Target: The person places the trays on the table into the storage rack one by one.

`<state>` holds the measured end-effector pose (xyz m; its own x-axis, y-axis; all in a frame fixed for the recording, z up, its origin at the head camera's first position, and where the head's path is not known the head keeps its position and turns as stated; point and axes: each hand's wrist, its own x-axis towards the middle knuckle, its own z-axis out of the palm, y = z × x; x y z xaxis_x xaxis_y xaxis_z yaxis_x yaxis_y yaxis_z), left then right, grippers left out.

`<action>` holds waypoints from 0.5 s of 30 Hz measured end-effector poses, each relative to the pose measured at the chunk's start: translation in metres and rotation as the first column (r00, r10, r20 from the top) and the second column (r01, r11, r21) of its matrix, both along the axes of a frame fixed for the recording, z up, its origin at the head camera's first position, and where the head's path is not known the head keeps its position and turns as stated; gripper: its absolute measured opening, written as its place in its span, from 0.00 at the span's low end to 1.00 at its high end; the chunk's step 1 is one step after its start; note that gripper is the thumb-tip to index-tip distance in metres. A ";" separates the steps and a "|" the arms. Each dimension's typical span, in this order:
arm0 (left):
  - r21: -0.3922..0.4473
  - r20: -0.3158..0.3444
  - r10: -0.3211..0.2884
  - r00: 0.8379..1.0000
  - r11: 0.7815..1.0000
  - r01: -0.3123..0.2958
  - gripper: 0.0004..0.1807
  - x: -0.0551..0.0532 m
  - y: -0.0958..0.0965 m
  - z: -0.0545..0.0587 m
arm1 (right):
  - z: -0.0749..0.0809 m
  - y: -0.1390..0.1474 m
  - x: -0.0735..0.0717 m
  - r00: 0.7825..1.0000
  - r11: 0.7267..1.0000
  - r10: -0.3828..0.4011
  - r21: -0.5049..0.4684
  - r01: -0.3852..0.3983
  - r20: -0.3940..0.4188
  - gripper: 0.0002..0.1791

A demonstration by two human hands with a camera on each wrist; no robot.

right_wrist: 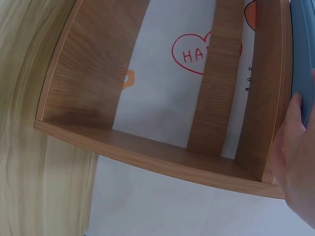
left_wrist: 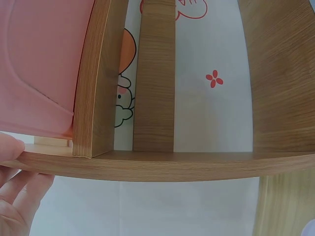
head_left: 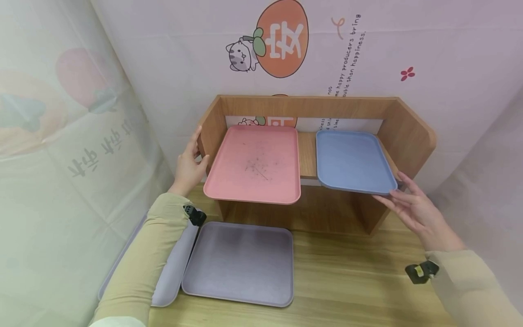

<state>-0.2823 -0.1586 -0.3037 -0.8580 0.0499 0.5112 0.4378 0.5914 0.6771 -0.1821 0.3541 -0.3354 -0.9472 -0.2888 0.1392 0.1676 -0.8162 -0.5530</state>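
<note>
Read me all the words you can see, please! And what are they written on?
"安": on the orange fruit on the back cloth.
"not": on the back cloth.
"happy producers bring": on the cloth too.
"than happiness.": same cloth, next line.
"HA": inside the red heart, right wrist view; the rest is hidden.
Can't read: the faint backward writing on the left curtain, and bits cut off by the wooden shelf.
</note>
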 end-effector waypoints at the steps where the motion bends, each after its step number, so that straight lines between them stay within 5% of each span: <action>1: 0.001 0.001 0.000 1.000 1.000 0.000 0.42 0.000 0.000 0.000 | 0.001 -0.001 0.000 1.000 1.000 -0.009 0.004 0.009 0.007 0.51; 15: -0.009 0.020 0.012 1.000 1.000 -0.011 0.43 0.000 0.001 0.001 | 0.001 -0.003 -0.004 0.995 0.998 -0.065 0.030 0.063 0.071 0.52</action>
